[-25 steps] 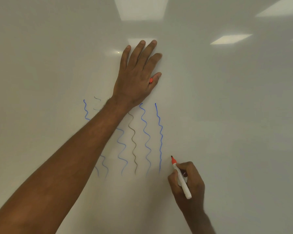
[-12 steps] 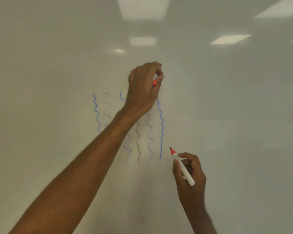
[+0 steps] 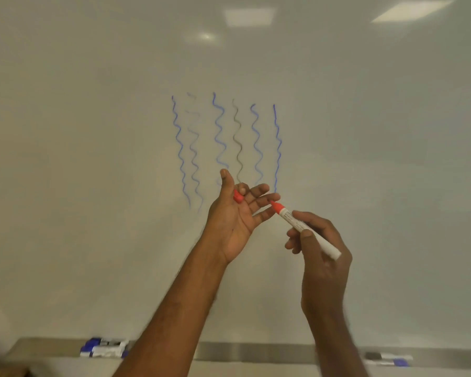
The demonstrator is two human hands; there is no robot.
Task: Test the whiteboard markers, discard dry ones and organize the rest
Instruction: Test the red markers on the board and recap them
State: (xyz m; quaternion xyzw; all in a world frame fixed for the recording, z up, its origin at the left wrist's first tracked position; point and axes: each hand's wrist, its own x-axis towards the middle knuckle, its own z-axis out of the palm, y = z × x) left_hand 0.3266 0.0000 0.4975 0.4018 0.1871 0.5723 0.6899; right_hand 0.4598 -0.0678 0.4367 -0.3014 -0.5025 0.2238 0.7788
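Presently the red whiteboard marker (image 3: pixel 307 230) sits uncapped in the right hand (image 3: pixel 322 257), fingers and thumb wrapped round the white barrel, red tip aimed up-left and just short of the left fingers. Its red cap (image 3: pixel 238 197) lies in the left hand (image 3: pixel 235 216), pinned between thumb base and a bent index finger, remaining fingers spread loose, palm turned toward the camera. Judgement: cap and tip are brought near one another for recapping; no red stroke shows on the board, so this marker may be dry, though that is not certain from one view. Behind the hands, the whiteboard (image 3: pixel 365 148) carries six wavy vertical test lines (image 3: pixel 229 142), four blue and two grey-brown, one of the grey ones faint and broken. Ceiling light panels reflect in the glossy surface near the top. Along the bottom runs a metal marker tray (image 3: pixel 256 352); a cluster of blue-capped markers (image 3: pixel 104 349) lies at its left, and a further pair of markers (image 3: pixel 389 359) at its right, both groups blurred.
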